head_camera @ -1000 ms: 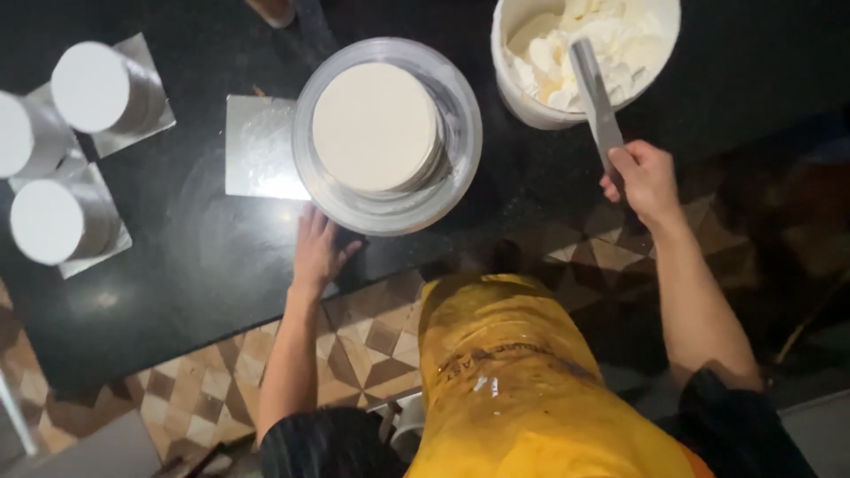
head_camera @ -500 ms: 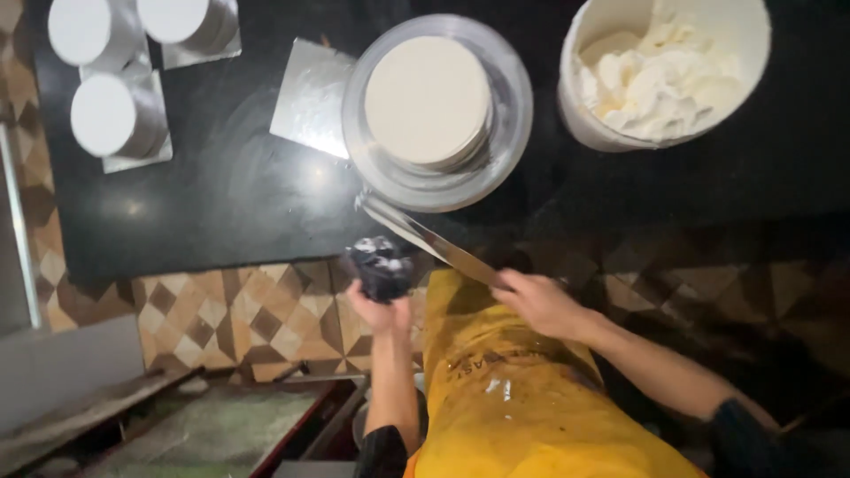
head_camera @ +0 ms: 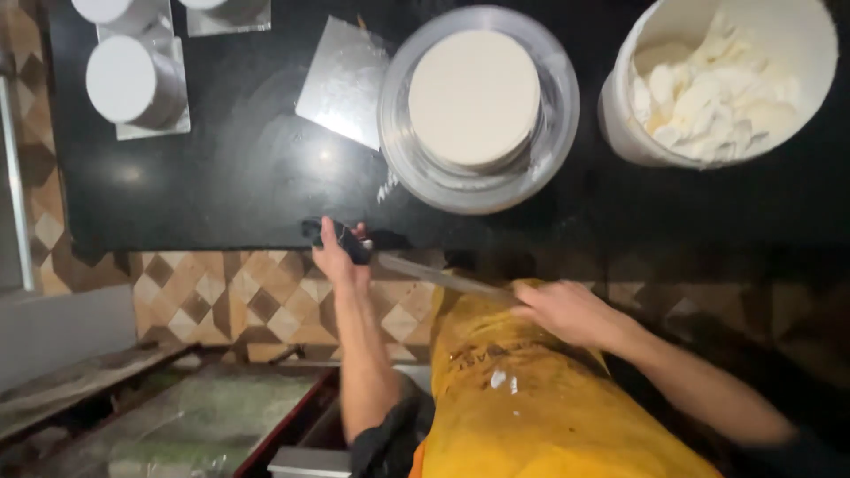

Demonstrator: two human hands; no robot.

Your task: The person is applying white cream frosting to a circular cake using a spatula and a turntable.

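My right hand [head_camera: 567, 312] grips one end of a long metal spatula [head_camera: 447, 280], held level in front of my yellow apron [head_camera: 531, 398]. At the blade's other end, my left hand [head_camera: 339, 257] is closed on a dark object [head_camera: 354, 241], seemingly a cloth. Both hands are at the near edge of the black counter [head_camera: 230, 177]. Beyond them a round pale cake [head_camera: 474, 96] sits on a clear turntable [head_camera: 400, 168]. A white bucket [head_camera: 620, 133] of white cream [head_camera: 717, 84] stands at the right.
A silver square board [head_camera: 341, 84] lies left of the turntable. Small white round cakes [head_camera: 124, 78] on silver boards stand at the far left. Patterned floor tiles [head_camera: 221, 296] show below the counter edge, and a grey ledge [head_camera: 62, 323] at left.
The right hand has come down from the cream bucket with the spatula to the counter edge. The left hand left the turntable and closed on the dark object at the blade. The view shifted.
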